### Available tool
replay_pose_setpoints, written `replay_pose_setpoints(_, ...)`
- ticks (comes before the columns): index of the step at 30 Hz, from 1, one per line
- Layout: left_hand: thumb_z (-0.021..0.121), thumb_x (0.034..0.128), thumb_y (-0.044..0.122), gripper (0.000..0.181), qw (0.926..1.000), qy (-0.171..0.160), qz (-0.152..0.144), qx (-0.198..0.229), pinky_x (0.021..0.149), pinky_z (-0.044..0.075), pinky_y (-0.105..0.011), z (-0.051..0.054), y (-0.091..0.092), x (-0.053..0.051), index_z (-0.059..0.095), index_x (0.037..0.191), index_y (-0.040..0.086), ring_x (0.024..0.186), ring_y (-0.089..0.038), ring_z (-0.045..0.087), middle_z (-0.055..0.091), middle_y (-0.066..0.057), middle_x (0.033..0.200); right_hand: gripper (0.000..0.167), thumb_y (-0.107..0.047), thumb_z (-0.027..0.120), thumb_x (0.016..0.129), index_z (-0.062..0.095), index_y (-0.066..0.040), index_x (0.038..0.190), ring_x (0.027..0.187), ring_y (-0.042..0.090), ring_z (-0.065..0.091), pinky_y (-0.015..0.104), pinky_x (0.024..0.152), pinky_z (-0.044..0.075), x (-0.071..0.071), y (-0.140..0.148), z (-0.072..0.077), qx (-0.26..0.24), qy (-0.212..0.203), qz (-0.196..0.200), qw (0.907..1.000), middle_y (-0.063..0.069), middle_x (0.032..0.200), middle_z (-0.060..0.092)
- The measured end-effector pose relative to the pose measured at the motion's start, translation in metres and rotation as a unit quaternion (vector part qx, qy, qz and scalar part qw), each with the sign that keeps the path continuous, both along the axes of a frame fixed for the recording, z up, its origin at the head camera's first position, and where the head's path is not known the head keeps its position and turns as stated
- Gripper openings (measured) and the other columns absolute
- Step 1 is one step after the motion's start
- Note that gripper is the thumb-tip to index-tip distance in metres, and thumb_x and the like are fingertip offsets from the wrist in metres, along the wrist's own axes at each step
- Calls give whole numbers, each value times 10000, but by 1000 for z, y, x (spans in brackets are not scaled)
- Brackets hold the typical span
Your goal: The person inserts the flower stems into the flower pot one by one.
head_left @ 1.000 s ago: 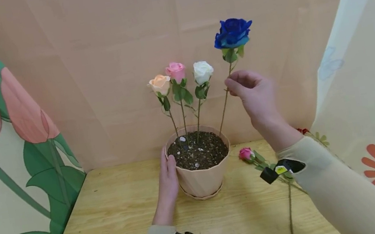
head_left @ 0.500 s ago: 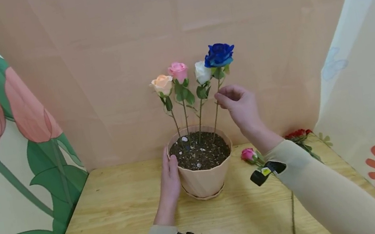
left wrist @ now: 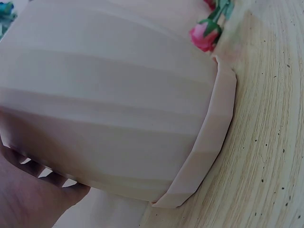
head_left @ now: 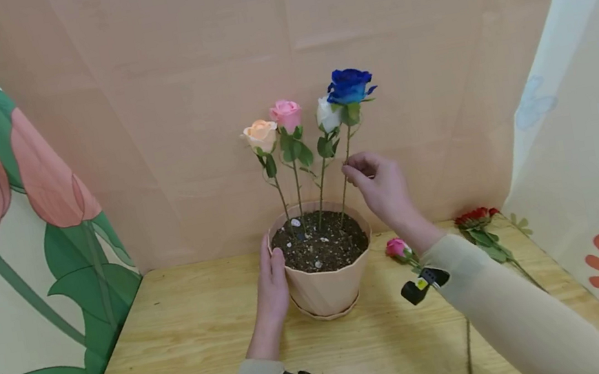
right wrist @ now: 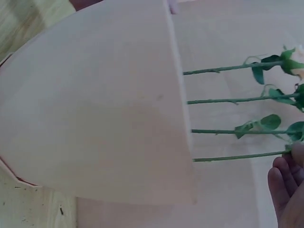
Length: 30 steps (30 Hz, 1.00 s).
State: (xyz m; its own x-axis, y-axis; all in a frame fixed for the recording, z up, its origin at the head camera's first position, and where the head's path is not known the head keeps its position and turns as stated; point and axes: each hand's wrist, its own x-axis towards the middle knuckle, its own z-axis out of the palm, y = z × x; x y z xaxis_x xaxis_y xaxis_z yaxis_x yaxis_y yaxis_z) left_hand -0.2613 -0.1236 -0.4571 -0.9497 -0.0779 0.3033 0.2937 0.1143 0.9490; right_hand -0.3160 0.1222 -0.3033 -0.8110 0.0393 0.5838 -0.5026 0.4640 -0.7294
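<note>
My right hand (head_left: 384, 190) pinches the thin stem of a blue rose (head_left: 349, 86) between thumb and fingers, partway up. That stem leans slightly, its lower end in the dark soil (head_left: 318, 249) of a pale pink flowerpot (head_left: 324, 291). Peach (head_left: 261, 135), pink (head_left: 285, 114) and white (head_left: 328, 116) roses stand in the same soil to its left, the white one partly behind the blue bloom. On the pot's left side rests my left hand (head_left: 273, 289), its fingers against the wall (left wrist: 104, 104). In the right wrist view the stems (right wrist: 232, 68) rise past the pot's rim.
A bright pink rose (head_left: 397, 248) lies on the wooden table (head_left: 193, 334) right of the pot, partly under my right forearm. Farther right lies a red flower (head_left: 477, 218). A pink cloth (head_left: 191, 99) hangs behind, with floral-printed panels at both sides.
The blue rose has moved left and down, its stem's lower end going from the pot's right edge into the soil. My right hand has slid lower along the stem. My left hand stays put.
</note>
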Motion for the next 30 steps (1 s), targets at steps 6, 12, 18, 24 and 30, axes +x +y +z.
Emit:
replay_pose_setpoints(6, 348, 1219, 442, 615, 10000, -49, 16, 12, 1339, 165, -595, 1, 0, -1, 180, 1790, 289, 1655, -378, 217, 173, -61, 1833, 147, -145, 719, 1099, 769, -7, 1105, 922, 262, 727, 202, 732, 552, 1, 2, -15, 220, -57, 71, 9997, 152, 1049, 788)
replay_pose_setpoints(12, 349, 1225, 410, 608, 10000, -47, -6, 43, 1342, 159, -588, 2, 0, -2, 169, 1791, 284, 1660, -365, 202, 159, -49, 1837, 127, -126, 722, 1097, 778, -12, 1086, 876, 288, 745, 197, 688, 551, 1, 4, -32, 500, -18, 154, 9986, 142, 993, 795)
replay_pose_setpoints(18, 337, 1226, 399, 604, 10000, -9, 11, 8, 1334, 165, -619, 0, 0, -2, 179, 1791, 256, 1654, -401, 212, 168, -88, 1835, 115, -113, 719, 1096, 781, -18, 1078, 856, 281, 749, 239, 684, 558, -1, 6, -43, 696, 124, 81, 9975, 121, 958, 794)
replay_pose_setpoints(24, 333, 1225, 423, 609, 10000, 29, 32, -11, 1328, 159, -641, -2, 0, -2, 184, 1790, 251, 1649, -423, 215, 174, -118, 1831, 118, -128, 717, 1100, 783, -41, 1056, 839, 237, 742, 375, 710, 598, 0, 5, -47, 943, 254, -86, 9952, 88, 937, 791)
replay_pose_setpoints(30, 340, 1223, 427, 616, 10000, 4, 40, -6, 1334, 157, -622, 0, 0, -2, 180, 1791, 255, 1654, -404, 209, 176, -99, 1833, 128, -145, 716, 1104, 792, -45, 1076, 845, 236, 749, 420, 716, 621, 1, 3, -48, 920, 199, -148, 9955, 87, 960, 796)
